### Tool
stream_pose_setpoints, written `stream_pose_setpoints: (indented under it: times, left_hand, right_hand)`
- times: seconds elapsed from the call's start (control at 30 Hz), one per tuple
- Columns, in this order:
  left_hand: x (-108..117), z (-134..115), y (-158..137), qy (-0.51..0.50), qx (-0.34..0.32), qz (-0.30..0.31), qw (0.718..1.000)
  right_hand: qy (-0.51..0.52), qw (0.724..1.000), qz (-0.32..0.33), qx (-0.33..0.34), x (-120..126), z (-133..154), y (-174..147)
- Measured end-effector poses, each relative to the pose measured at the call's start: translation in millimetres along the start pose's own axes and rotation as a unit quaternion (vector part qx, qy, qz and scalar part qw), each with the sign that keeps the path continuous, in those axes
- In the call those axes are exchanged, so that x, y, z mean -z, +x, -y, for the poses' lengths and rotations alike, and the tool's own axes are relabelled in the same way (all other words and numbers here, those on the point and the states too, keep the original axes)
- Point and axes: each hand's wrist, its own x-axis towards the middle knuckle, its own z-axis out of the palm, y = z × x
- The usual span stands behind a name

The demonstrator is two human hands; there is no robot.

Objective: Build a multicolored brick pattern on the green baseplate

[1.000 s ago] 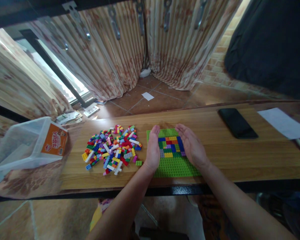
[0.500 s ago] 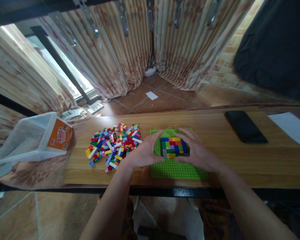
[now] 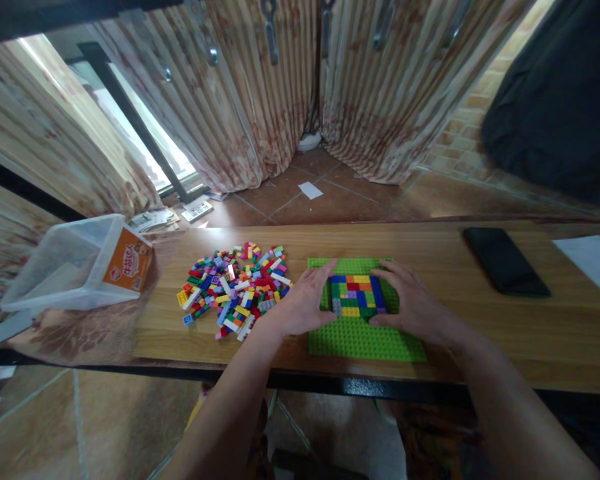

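Observation:
A green studded baseplate [image 3: 365,343] lies on the wooden board, and a flat rectangle of multicoloured toy bricks [image 3: 356,295] sits on its upper part. My left hand [image 3: 305,301] is at the rectangle's left side, thumb and fingers spread apart in a C shape over the baseplate. On the other side my right hand [image 3: 415,303] curves likewise, its thumb near the lower right corner and its fingers near the upper right corner. Neither hand shows a brick in it. Whether the fingertips touch the bricks or the baseplate I cannot tell.
Left of the baseplate spreads a heap of loose toy bricks [image 3: 240,287]. A clear plastic box [image 3: 70,263] with an orange label stands at the far left. On the right lie a black phone [image 3: 505,261] and a white paper sheet [image 3: 593,260]. The wooden board [image 3: 460,340] ends at a black front edge.
The whole view has shifted, so the board and its things appear slightly further right. My right hand has drawn a little away from the brick rectangle, baring more of its right side.

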Motion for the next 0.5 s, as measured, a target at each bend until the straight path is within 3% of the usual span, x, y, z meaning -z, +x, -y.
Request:
stream_pose_setpoints:
  times: [0.5]
  left_hand:
    - [-1.9,-0.6,1.8,0.007,-0.003,-0.014,1.000]
  right_hand:
    - [0.013,1.000,0.008,0.008,4.7,1.7,0.7]
